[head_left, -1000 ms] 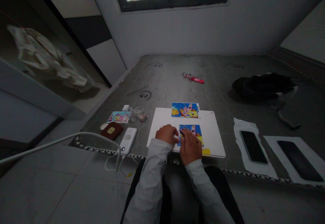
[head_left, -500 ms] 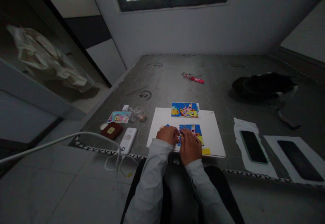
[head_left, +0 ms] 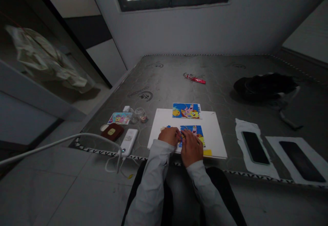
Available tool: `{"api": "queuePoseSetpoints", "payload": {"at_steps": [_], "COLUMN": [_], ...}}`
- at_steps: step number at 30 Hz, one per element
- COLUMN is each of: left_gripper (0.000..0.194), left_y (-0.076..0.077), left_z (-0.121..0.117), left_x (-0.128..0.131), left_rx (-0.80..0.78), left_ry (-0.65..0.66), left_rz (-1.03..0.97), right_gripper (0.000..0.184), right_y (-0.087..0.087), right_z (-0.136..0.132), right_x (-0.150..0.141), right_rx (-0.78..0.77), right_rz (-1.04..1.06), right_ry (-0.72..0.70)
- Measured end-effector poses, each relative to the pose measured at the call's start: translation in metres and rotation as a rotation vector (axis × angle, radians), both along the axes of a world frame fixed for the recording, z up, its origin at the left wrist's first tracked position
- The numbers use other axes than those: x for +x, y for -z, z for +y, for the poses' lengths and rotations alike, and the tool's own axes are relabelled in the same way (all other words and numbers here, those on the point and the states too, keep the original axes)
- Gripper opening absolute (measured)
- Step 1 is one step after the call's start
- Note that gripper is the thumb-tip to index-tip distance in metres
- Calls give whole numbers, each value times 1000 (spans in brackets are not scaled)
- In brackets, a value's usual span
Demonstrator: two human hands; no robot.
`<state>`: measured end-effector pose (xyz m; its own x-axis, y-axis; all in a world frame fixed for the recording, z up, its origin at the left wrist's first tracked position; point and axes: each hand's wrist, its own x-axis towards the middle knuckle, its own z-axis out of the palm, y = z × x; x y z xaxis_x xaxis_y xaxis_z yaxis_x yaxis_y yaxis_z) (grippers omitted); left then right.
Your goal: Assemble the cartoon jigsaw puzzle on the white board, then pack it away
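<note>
The left hand (head_left: 168, 136) curls over a flat white rectangular board (head_left: 216, 135), its bent fingers bunched at the left edge of a blue cartoon-printed card (head_left: 199, 130). Whether they pinch anything is hidden. The right hand (head_left: 191, 148) lies over that same card, its fingers stretched forward and close together, the tips near those of the left; a grip between thumb and fingers cannot be made out. The covered card rests on the board beneath the right fingers, its top and right side showing.

Just beyond the fingers, a second blue cartoon card (head_left: 186, 111) lies at the board's far edge. A yellow patch (head_left: 207, 152) shows to the right of the right wrist. Left of the fingers are a white rectangular power bank (head_left: 130, 142), a brown rounded case (head_left: 112, 131) and clear plastic containers (head_left: 140, 112). Well to the right, a dark-screened phone (head_left: 255, 147) lies on white paper. Far ahead sits a red slender packet (head_left: 195, 79).
</note>
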<state>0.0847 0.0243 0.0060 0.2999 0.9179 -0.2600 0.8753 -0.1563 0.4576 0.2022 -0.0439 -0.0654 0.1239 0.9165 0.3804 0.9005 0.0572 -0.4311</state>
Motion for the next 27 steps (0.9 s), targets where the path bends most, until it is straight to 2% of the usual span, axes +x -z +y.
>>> {"api": "queuePoseSetpoints", "payload": {"at_steps": [9, 19, 27], "left_gripper": [16, 19, 16], "left_y": [7, 1, -8], "left_z": [3, 0, 2], "left_x": [-2, 0, -12], "left_rx": [-17, -15, 12], "left_ry": [-2, -1, -66], "left_rz": [-5, 46, -35], "right_gripper": [37, 38, 37], "right_y": [1, 3, 0], "right_z": [0, 0, 0], "right_x": [-1, -3, -3], "right_rx": [14, -18, -48], "right_rz": [8, -1, 20], "right_ry": [5, 22, 24]}}
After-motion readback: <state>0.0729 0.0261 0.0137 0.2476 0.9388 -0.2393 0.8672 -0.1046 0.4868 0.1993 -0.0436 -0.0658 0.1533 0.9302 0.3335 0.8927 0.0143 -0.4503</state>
